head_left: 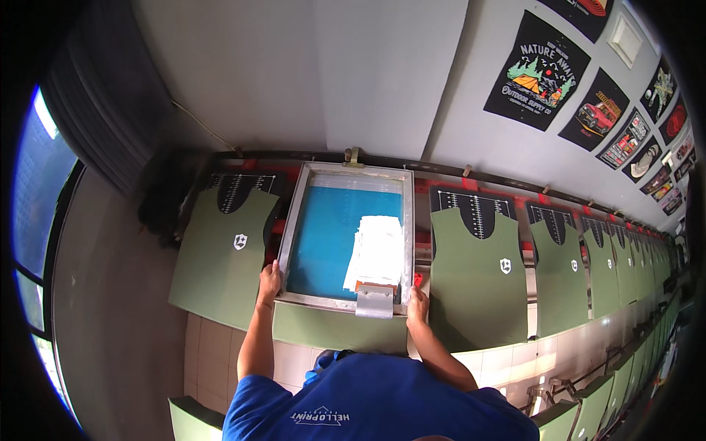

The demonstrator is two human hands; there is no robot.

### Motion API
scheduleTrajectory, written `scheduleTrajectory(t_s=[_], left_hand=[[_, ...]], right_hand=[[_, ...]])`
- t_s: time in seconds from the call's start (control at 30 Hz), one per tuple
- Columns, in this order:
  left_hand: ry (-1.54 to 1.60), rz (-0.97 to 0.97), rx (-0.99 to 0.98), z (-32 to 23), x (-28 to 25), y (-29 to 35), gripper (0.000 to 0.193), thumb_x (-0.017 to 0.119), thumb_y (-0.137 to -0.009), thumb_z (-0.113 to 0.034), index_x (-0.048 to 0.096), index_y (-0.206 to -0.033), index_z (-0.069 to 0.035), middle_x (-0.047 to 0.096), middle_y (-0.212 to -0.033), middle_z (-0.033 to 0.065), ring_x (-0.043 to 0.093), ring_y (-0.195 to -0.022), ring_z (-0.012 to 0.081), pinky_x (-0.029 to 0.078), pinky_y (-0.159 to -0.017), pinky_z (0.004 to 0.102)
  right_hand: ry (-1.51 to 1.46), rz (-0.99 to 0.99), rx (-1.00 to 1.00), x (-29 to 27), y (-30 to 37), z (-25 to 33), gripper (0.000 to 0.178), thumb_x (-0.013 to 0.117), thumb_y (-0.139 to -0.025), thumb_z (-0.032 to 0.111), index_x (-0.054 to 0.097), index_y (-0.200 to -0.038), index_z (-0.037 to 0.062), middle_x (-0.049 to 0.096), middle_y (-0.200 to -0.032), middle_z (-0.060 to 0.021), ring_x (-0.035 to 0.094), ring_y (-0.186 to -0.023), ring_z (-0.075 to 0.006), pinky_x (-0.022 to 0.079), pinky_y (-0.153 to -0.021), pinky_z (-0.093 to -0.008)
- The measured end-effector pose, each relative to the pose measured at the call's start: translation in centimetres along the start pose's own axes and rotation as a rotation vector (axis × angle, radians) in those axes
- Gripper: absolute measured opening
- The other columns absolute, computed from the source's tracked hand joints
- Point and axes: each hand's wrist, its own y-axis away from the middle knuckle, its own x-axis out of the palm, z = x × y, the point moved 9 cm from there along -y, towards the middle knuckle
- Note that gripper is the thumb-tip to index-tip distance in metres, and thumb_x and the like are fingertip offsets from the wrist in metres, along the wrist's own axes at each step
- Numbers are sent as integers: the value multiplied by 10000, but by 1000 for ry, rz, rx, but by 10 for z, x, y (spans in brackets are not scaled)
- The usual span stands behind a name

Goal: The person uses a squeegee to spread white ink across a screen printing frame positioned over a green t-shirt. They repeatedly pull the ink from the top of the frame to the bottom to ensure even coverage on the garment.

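Observation:
In front of me a metal-framed printing screen point(408, 220) lies over a green shirt panel point(338, 328), whose lower part shows below the frame. My left hand point(271, 280) is closed on the frame's left side near the lower corner. Opposite it, my right hand point(418, 303) grips the right side near its lower corner. The screen's mesh point(316, 235) is blue. On its right half is a ragged white patch point(381, 250) that looks like ink. A squeegee point(376, 301) with a metal holder rests at the patch's lower end, overlapping the frame's near bar.
Another green shirt panel point(220, 257) with a small white emblem lies on a black board to the left. On the right, a similar panel point(478, 279) begins a long row along a dark rail point(507, 189). Printed posters point(537, 70) hang on the wall. A dark curtain point(103, 95) hangs left.

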Motion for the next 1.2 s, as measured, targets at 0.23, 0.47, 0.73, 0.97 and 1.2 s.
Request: scheduleTrajectory(t_s=[0.23,0.47,0.73,0.97,1.2], left_hand=[[285,8,-51,-2,-7,25,571,482,-1021,-444,647,-946,97,605,-774,146,496,-727,238,428,-711,401],[465,10,-228,-65,81,139,409,533,-969,-310,671,-1014,72,572,-757,40,484,-696,149,419,-639,333],[421,151,-187,-168,275,236,413,554,-950,-306,675,-1060,73,636,-838,99,544,-751,177,467,-719,342],[428,145,-224,-202,356,250,418,550,-960,-343,652,-917,60,570,-688,88,525,-629,196,442,-609,371],[402,114,-204,-208,376,243,428,543,-966,-359,603,-834,43,532,-674,71,513,-638,182,434,-608,358]], right_hand=[[36,28,1,-23,20,53,367,631,-944,270,701,-1107,-51,716,-1060,-170,665,-1015,-263,490,-920,-377],[67,-33,-67,-179,-20,53,389,650,-939,279,708,-1128,-57,716,-1042,-99,635,-965,-170,486,-902,-312],[36,-112,-134,-390,-125,82,399,576,-984,263,677,-1138,-90,702,-1033,-118,623,-949,-193,478,-881,-327],[96,-89,-73,-434,-197,103,434,597,-965,311,697,-1080,-95,718,-1022,-129,628,-953,-201,471,-897,-335],[66,-68,-68,-431,-230,104,419,617,-947,290,691,-1115,-88,707,-1063,-108,619,-986,-193,465,-916,-337]])
